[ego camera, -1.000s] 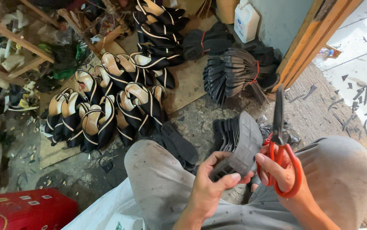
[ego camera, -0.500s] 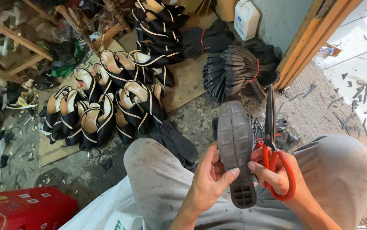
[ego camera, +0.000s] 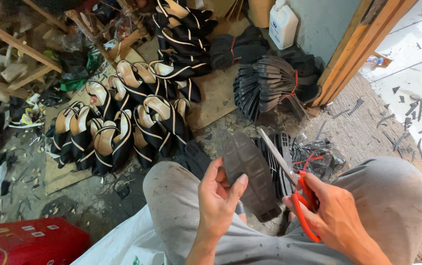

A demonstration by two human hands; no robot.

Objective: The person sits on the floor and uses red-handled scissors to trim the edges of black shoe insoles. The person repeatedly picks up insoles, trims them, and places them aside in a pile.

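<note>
Trimming a black rubber shoe sole [ego camera: 251, 176], gripped over the lap by left hand [ego camera: 219, 202]; right hand [ego camera: 336, 216] clenching red-handled scissors [ego camera: 294, 184], blades at its edge. Next, likely: careful edge cut.

The sole [ego camera: 250, 176] looks like matt black rubber with a ribbed tread. The scissors [ego camera: 294, 189] have dull grey metal blades and glossy red plastic handles. Far left, the sandals [ego camera: 117, 132] show smooth tan insoles and glossy black straps on rough board. The jug [ego camera: 283, 23] is white plastic, the box [ego camera: 24, 243] glossy red, the trousers [ego camera: 392, 206] grey, stained cloth, the floor [ego camera: 83, 206] rough and gritty
</note>
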